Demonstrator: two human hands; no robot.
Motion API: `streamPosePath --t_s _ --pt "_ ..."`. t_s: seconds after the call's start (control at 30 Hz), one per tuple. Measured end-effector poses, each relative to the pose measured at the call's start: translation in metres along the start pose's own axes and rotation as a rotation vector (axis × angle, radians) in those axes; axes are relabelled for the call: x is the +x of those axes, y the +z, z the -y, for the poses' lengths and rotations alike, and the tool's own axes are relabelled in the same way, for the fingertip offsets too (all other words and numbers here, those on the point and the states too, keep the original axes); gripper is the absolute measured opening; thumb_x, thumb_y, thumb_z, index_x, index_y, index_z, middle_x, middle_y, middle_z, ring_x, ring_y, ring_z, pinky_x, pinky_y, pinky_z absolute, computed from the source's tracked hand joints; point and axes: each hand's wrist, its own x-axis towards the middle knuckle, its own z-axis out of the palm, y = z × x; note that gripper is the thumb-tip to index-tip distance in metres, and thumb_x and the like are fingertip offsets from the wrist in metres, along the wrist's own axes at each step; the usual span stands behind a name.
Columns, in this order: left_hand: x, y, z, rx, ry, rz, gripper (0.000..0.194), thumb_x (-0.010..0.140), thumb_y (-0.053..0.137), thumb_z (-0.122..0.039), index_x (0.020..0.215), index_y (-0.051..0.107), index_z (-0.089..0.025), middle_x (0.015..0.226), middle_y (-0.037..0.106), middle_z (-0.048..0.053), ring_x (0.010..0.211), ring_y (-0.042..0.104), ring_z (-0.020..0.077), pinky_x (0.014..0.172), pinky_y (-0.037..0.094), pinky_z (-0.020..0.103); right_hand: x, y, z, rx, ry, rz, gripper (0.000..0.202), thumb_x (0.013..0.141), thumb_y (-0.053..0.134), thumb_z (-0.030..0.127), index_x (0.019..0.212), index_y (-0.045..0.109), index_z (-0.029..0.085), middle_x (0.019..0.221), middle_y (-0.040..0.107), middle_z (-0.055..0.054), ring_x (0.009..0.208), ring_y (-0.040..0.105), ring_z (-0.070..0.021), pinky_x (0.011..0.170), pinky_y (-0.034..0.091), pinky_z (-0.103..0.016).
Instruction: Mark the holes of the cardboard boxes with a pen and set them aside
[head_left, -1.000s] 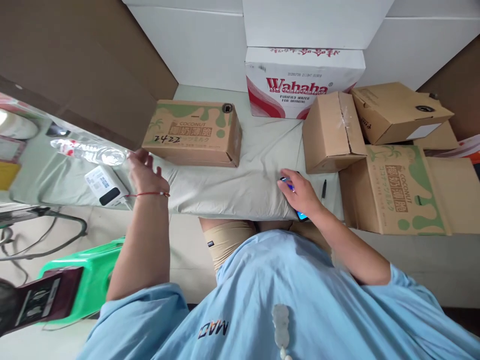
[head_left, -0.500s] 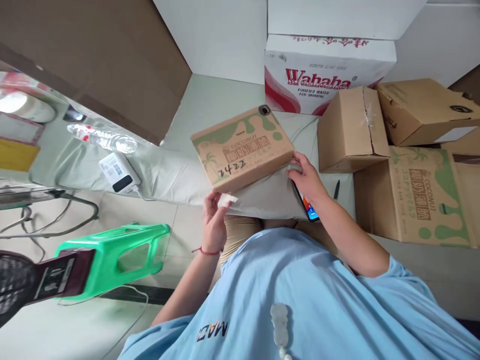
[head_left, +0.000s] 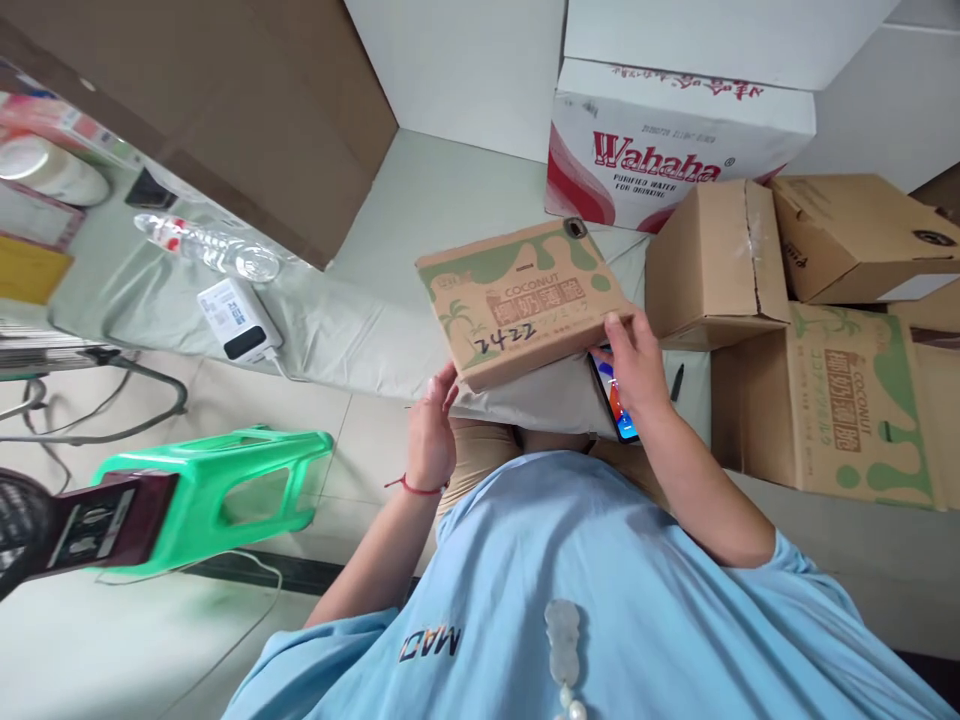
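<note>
A flat cardboard box (head_left: 517,300) with green print, the word COCONUT and handwritten black digits lies tilted over the cloth-covered table. My right hand (head_left: 637,365) grips its lower right corner, thumb on the top edge. At the lower left corner is my left hand (head_left: 435,425), fingertips against the box's side; what its fingers hold, if anything, is hidden. Under my right hand, a phone (head_left: 616,400) with a lit screen lies partly covered. A black pen (head_left: 677,382) rests to the right of it.
Several cardboard boxes (head_left: 712,255) stand at the right, below a white Wahaha carton (head_left: 660,150). On the left are a large brown box (head_left: 247,110), a plastic bottle (head_left: 210,248), a white power bank (head_left: 240,322) with a cable, and a green stool (head_left: 202,490).
The view has shifted slightly. The box has moved right with my right hand. The small white scrap that was in my left hand no longer shows, and that hand now touches the box's corner.
</note>
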Motion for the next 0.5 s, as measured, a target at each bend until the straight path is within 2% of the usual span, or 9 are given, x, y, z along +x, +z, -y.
streamPosePath --t_s 0.07,0.1,0.17,0.23,0.33,0.43,0.5 --pt "-0.016 0.005 -0.021 0.099 0.187 0.113 0.051 0.107 0.059 -0.066 0.143 0.079 -0.036 0.162 0.068 0.004 0.164 0.050 0.0325 0.140 0.034 0.054 0.009 -0.004 0.000 0.102 0.072 -0.044 0.053 0.092 0.069 0.074 0.124 0.064 0.033 0.145 0.070 -0.005 0.138 0.064 -0.0282 0.097 0.070 -0.050" --pt "-0.023 0.008 -0.033 0.165 0.285 0.182 0.049 0.108 0.062 -0.061 0.149 0.075 -0.038 0.167 0.063 0.003 0.166 0.047 0.0331 0.142 0.032 0.055 0.012 -0.005 0.000 0.168 0.121 -0.050 0.049 0.089 0.072 0.071 0.118 0.063 0.033 0.138 0.072 -0.004 0.133 0.066 -0.0280 0.095 0.071 -0.052" --pt "-0.034 0.013 -0.055 0.283 0.488 0.298 0.052 0.108 0.066 -0.052 0.159 0.065 -0.043 0.173 0.056 0.000 0.167 0.045 0.0341 0.141 0.033 0.058 0.015 -0.007 0.000 0.297 0.240 -0.011 0.045 0.084 0.077 0.066 0.109 0.061 0.031 0.118 0.075 -0.002 0.118 0.069 -0.0276 0.095 0.070 -0.060" --pt "-0.039 0.019 -0.070 0.370 0.664 0.350 0.061 0.105 0.071 -0.046 0.164 0.057 -0.046 0.171 0.058 0.000 0.163 0.050 0.0359 0.139 0.038 0.062 0.013 -0.005 -0.001 0.393 0.374 0.040 0.042 0.080 0.080 0.060 0.102 0.059 0.031 0.101 0.073 -0.001 0.103 0.070 -0.0268 0.096 0.069 -0.066" --pt "-0.041 0.027 -0.077 0.454 0.802 0.307 0.065 0.100 0.075 -0.041 0.163 0.059 -0.045 0.161 0.068 0.004 0.154 0.060 0.0382 0.132 0.047 0.066 0.003 0.000 -0.001 0.450 0.477 0.069 0.035 0.080 0.078 0.052 0.097 0.057 0.031 0.096 0.073 -0.001 0.097 0.070 -0.0267 0.096 0.068 -0.065" --pt "-0.042 0.029 -0.073 0.472 0.828 0.226 0.052 0.100 0.074 -0.042 0.152 0.068 -0.043 0.150 0.074 0.005 0.147 0.066 0.0373 0.128 0.051 0.066 -0.005 0.003 -0.001 0.451 0.472 0.060 0.035 0.080 0.079 0.052 0.097 0.057 0.031 0.098 0.074 -0.003 0.100 0.071 -0.0284 0.096 0.068 -0.063" --pt "-0.043 0.026 -0.072 0.449 0.795 0.154 0.039 0.103 0.070 -0.047 0.141 0.073 -0.041 0.140 0.076 0.006 0.141 0.067 0.0358 0.127 0.052 0.064 -0.007 0.002 -0.002 0.444 0.461 0.056 0.039 0.077 0.083 0.055 0.097 0.059 0.030 0.099 0.075 -0.003 0.102 0.070 -0.0286 0.094 0.069 -0.063"
